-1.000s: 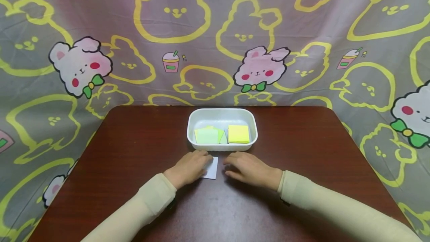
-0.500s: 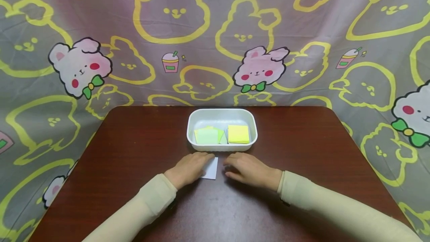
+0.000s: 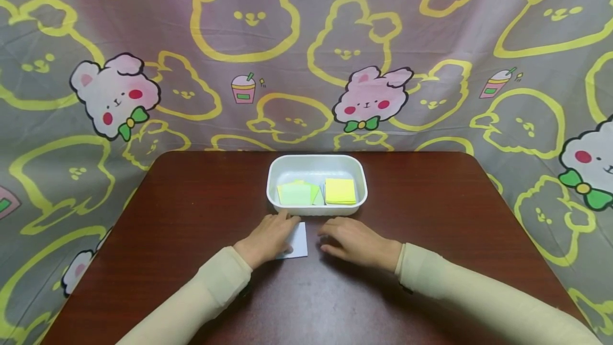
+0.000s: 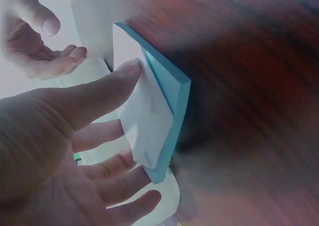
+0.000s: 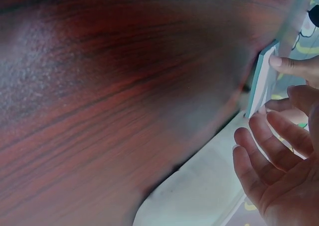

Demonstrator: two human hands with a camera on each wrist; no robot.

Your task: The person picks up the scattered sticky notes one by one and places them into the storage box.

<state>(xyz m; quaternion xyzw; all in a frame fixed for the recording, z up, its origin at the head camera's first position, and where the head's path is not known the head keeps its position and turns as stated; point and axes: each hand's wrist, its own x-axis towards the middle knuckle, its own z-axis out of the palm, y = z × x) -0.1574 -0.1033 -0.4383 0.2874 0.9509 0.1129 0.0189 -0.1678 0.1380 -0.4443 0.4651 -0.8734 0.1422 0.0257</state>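
Observation:
My left hand (image 3: 269, 237) grips a small square pad of sticky notes (image 3: 299, 240) on the table in front of the tray. In the left wrist view, the thumb lies across the white top sheet (image 4: 147, 111), and fingers are at the opposite edge. Below that sheet the pad's blue-green layers (image 4: 182, 94) show; the sheet sits slightly askew on them. A short way right of the pad, my right hand (image 3: 360, 242) rests near the table, holding nothing, its fingers loosely bent, as the right wrist view also shows.
Just beyond the hands stands a white tray (image 3: 306, 210). Inside it, pale green and yellow notes (image 3: 295, 195) lie fanned out at left, and a yellow sticky note stack (image 3: 340, 190) sits at right. A patterned curtain (image 3: 287, 68) hangs behind the brown table (image 3: 206, 190).
The pad has shifted slightly left and turned a little under my left hand, whose fingers moved left and toward the tray. My right hand stays where it was.

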